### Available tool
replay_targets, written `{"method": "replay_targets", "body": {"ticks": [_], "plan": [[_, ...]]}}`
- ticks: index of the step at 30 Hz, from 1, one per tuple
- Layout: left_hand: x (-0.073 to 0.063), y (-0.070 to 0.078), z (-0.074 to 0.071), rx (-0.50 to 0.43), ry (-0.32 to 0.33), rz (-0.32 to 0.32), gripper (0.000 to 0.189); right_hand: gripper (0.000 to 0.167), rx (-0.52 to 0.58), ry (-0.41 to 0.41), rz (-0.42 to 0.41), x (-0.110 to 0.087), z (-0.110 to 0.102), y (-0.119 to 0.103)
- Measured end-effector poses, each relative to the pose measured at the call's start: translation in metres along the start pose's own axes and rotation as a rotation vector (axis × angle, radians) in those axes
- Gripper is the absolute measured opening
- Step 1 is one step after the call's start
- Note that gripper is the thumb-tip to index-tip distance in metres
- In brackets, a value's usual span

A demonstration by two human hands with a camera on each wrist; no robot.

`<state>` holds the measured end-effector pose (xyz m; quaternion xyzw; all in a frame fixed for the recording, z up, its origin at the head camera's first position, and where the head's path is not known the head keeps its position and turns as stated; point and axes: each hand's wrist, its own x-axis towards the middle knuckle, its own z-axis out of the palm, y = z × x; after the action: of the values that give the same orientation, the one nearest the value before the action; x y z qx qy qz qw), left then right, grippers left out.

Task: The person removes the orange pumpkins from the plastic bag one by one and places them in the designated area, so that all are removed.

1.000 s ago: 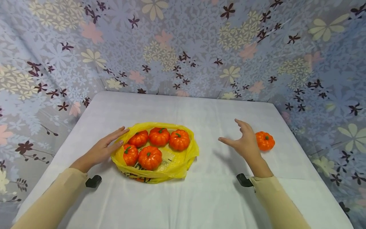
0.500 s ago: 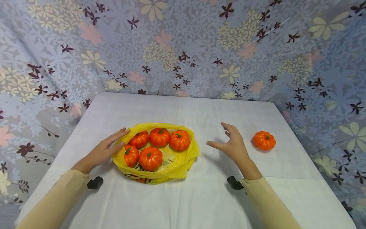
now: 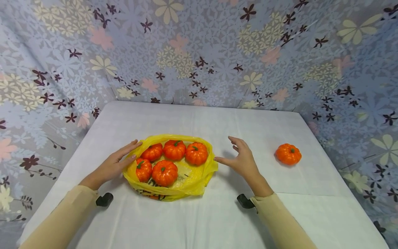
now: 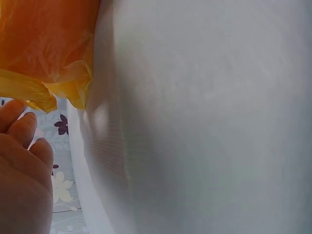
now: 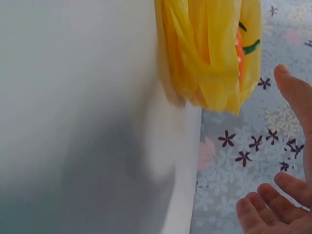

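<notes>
In the head view, a yellow plastic bag lies spread wide at its mouth on the white-covered table. Inside it sit several small orange pumpkins with green stems. My left hand rests with extended fingers at the bag's left rim; its fingertips touch the yellow plastic or nearly so. To the right of the bag, my right hand hovers with thumb and fingers spread and nothing between them. Its thumb tip is close to the bag's right edge; in the right wrist view a gap shows between the thumb and the bag.
A single pumpkin stands on the right part of the white tablecloth. Floral fabric hangs behind the table and along its sides. Black wrist devices stick out from the beige sleeves.
My right hand has moved left, away from the lone pumpkin and toward the bag's right edge. The left hand and the pumpkins have stayed nearly where they were.
</notes>
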<state>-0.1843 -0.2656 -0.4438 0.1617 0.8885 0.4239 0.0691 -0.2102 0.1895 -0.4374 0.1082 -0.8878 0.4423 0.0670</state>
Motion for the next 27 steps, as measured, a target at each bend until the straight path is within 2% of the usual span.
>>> {"method": "replay_targets", "body": {"ticks": [14,19,27], "plan": [[0.004,0.002,0.001,-0.004,-0.010,0.011,0.053,0.095,0.045,-0.017,-0.005,0.000,0.013,-0.005],[0.006,0.003,0.000,-0.003,-0.015,-0.008,0.053,0.094,0.049,-0.017,-0.006,0.001,0.017,-0.009],[0.001,0.001,0.000,-0.007,-0.005,-0.018,0.053,0.091,0.084,-0.037,-0.020,0.003,0.028,-0.020]]}}
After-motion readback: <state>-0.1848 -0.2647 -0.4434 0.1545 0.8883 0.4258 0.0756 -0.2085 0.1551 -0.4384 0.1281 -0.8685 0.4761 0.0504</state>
